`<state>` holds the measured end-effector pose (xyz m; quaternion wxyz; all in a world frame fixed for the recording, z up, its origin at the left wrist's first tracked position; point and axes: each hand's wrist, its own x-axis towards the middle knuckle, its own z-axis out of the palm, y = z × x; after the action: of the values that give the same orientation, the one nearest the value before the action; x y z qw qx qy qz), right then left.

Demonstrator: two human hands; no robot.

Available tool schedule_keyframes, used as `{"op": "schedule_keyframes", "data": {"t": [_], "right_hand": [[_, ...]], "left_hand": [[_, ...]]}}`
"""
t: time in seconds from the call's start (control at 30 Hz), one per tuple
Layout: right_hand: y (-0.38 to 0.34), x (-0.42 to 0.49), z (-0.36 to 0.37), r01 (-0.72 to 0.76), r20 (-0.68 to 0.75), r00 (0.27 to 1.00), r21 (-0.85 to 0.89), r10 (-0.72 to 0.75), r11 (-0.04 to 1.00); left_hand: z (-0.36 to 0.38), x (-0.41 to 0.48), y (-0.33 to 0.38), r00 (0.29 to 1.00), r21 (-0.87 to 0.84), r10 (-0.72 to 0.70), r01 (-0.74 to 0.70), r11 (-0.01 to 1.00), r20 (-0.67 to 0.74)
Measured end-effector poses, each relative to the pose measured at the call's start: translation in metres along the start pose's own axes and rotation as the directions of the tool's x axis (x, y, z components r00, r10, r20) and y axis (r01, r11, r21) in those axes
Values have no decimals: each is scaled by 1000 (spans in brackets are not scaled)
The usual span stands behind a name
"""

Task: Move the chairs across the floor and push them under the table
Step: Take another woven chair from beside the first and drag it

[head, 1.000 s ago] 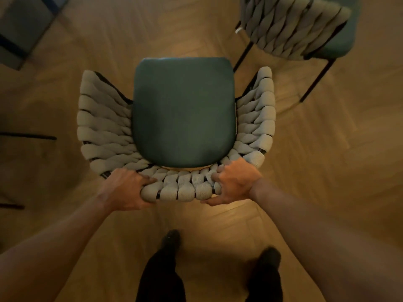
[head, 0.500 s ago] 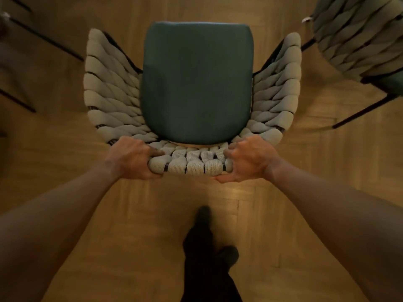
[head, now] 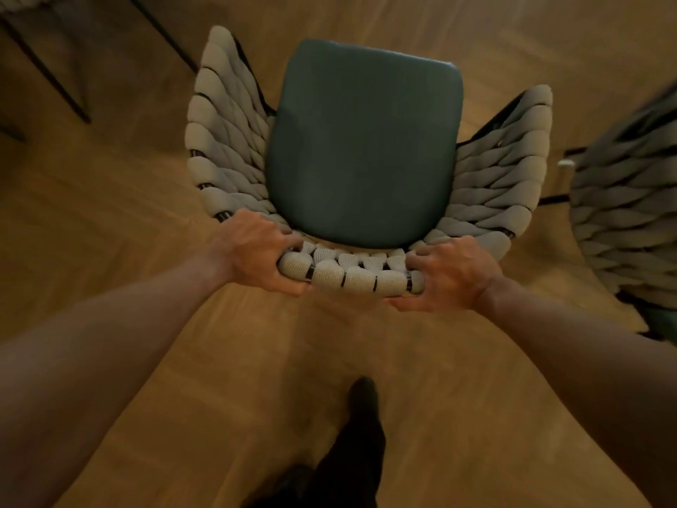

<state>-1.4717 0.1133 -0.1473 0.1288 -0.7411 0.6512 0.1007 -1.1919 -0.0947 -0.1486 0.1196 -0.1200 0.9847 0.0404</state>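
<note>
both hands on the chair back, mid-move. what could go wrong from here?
1. One woven side of the chair is close to the second chair; drifting that way could knock them together.
2. Thin dark legs stand at upper left; the other side might snag there.
3. The left hand and right hand grip only the back, with a foot just behind; the chair could tip or clip it.
</note>
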Motion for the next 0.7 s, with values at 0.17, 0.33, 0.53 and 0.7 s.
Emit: {"op": "schedule_keyframes", "data": {"t": [0.17,0.33,0.53,0.7], "right_hand": [[52,19,-12,69,13,998,-46,-69,997],[89,40,-29,119,52,992,-41,-116,992],[142,82,-40,182,93,980,-40,-178,982],[198,120,-58,236,104,968,-44,-230,971]], "left_hand": [[-10,35,-2,998,-64,-69,68,996,-3],[-15,61,-14,996,-102,-83,87,991,40],[-21,94,-29,993,-118,-114,112,987,-10],[-28,139,-41,969,-132,-243,234,963,-56]]}}
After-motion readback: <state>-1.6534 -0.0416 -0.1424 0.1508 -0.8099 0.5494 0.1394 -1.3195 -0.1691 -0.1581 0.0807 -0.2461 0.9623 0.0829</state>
